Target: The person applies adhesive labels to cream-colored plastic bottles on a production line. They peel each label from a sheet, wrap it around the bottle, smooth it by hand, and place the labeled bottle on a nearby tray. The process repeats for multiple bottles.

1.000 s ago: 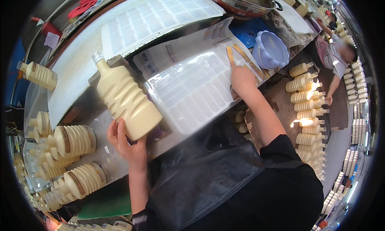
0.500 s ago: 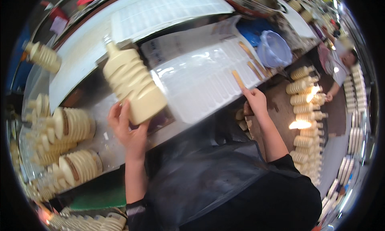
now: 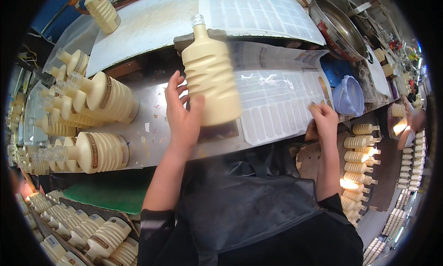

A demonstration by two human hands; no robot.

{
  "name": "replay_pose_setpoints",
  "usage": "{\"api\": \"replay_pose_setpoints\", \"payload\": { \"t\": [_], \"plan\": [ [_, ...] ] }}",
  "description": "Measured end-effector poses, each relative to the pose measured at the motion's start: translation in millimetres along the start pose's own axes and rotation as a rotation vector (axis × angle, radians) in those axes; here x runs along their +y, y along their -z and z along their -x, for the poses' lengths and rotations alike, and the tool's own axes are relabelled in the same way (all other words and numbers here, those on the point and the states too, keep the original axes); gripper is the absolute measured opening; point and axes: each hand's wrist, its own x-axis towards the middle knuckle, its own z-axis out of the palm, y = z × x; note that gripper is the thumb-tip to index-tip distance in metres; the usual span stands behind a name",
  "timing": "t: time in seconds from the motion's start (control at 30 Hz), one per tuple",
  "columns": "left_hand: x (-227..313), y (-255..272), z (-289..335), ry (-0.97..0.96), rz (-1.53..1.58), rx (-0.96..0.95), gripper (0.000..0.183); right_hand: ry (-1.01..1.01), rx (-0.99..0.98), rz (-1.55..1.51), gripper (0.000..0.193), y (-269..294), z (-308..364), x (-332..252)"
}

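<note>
A cream plastic bottle [image 3: 210,76] with a ribbed body and clear threaded neck leans back on the metal bench, its shoulder near a small block. My left hand [image 3: 181,111] is at its lower left side, fingers apart, thumb against the bottle. Past the bottle lies a clear-white label sheet [image 3: 272,120] with rows of strip-shaped outlines. My right hand [image 3: 325,120] pinches at the right edge of this sheet. A sliver of brown label strip [image 3: 313,104] shows at its fingertips, mostly hidden. Another brown strip [image 3: 324,88] lies on the sheet just beyond.
Ribbed cream bottles [image 3: 99,150] with brown labels stand in groups at the left. A lavender bucket [image 3: 349,96] and a metal pot [image 3: 341,28] are at the right. More bottles [image 3: 357,155] line the floor right of me; a person is at the far right.
The whole view has swung, so everything sits differently. The bottle appears more upright. A brown strip stretched out from my right hand before; now only a sliver shows at its fingertips.
</note>
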Motion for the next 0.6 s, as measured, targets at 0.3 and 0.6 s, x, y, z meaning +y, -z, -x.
{"api": "replay_pose_setpoints", "payload": {
  "t": [0.3,0.6],
  "plan": [
    [22.5,-7.4,-28.2,0.239,0.229,-0.056,0.081,0.273,-0.797,-0.519,0.014,-98.3,-23.1,-218.2],
    [16.5,-9.1,-74.3,0.308,0.371,0.037,0.05,0.294,-0.748,-0.349,0.013,-152.8,-51.8,-214.5]
  ]
}}
